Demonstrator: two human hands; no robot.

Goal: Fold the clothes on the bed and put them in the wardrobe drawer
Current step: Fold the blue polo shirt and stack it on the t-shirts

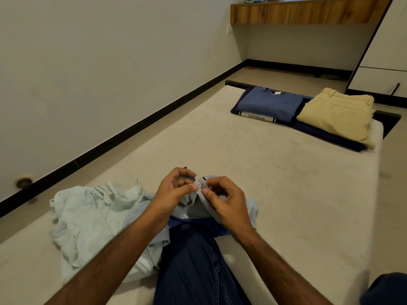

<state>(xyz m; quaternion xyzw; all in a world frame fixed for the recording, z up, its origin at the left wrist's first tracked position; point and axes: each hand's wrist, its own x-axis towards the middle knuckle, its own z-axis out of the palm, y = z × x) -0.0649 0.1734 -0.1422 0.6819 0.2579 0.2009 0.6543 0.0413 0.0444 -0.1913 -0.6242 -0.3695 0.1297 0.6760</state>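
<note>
Both hands, left hand and right hand, pinch the small white button on a pale grey-blue shirt over the beige bed, probably fastening it so it folds flat.

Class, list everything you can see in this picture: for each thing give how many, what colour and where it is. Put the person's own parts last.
Bed: one, beige, centre.
Grey-blue shirt: one, with a white button, held in both hands.
Pale mint garment: one, crumpled, near left on bed.
Folded blue top: one, far end of bed.
Folded beige trousers: one, beside the blue top.
Navy clothes: under both folded items; count unclear.
Wooden shelf: one, brown, far wall.
Wardrobe: one, white, far right.
Left hand: pinches shirt.
Right hand: pinches shirt.
</note>
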